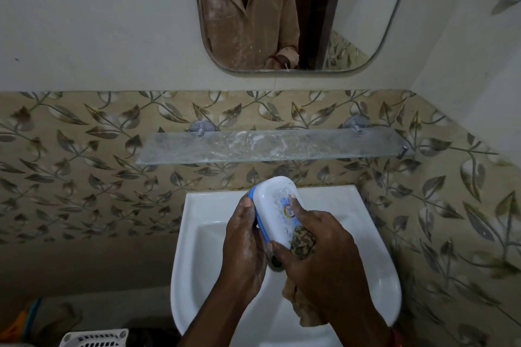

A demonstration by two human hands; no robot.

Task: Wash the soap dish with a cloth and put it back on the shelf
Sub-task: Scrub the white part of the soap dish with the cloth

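A white soap dish (275, 197) with a blue rim and a small sticker is held tilted over the white sink (194, 234). My left hand (244, 245), soapy, grips its left edge with the thumb on the blue rim. My right hand (315, 245) grips a brown patterned cloth (303, 242) and presses it against the dish's lathered white face, one finger lying over the sticker. The cloth's tail hangs below my right wrist. The glass shelf (197, 149) on the wall above the sink carries only soap smears.
A mirror (366, 22) hangs above the shelf and reflects a person in a tan shirt. Leaf-patterned tiles cover the wall. The sink drain (275, 262) shows between my hands. A white slotted basket (93, 338) sits at the lower left.
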